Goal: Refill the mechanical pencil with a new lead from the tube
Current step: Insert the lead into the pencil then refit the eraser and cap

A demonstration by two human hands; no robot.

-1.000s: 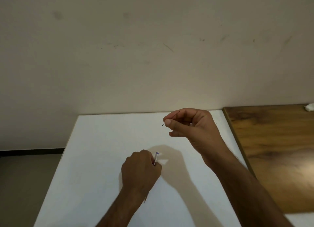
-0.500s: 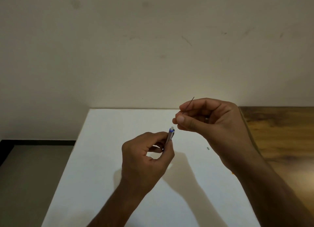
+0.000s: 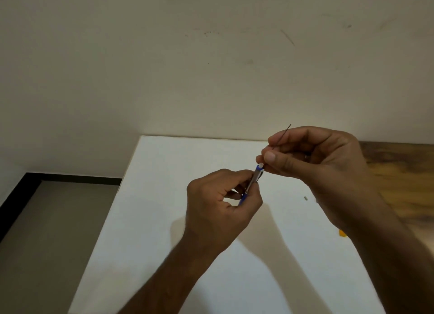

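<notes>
Right hand [image 3: 312, 158] over half-hidden lead [image 3: 284, 133], tube unseen.

Both hands are up above the worktop [image 3: 164, 219]. The left hand [image 3: 220, 208] holds the pencil [image 3: 252, 184], tilted, top end up. Just right of that top end, the right hand [image 3: 312, 158] pinches the lead [image 3: 283, 135]. A small bit [image 3: 305, 198] lies on the worktop, right of the pencil.

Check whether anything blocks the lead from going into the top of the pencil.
A white cap or eraser appears to sit on the pencil top, held by the left hand. It probably must come off first. The right hand pinches the lead just above; nothing else lies between.
</notes>
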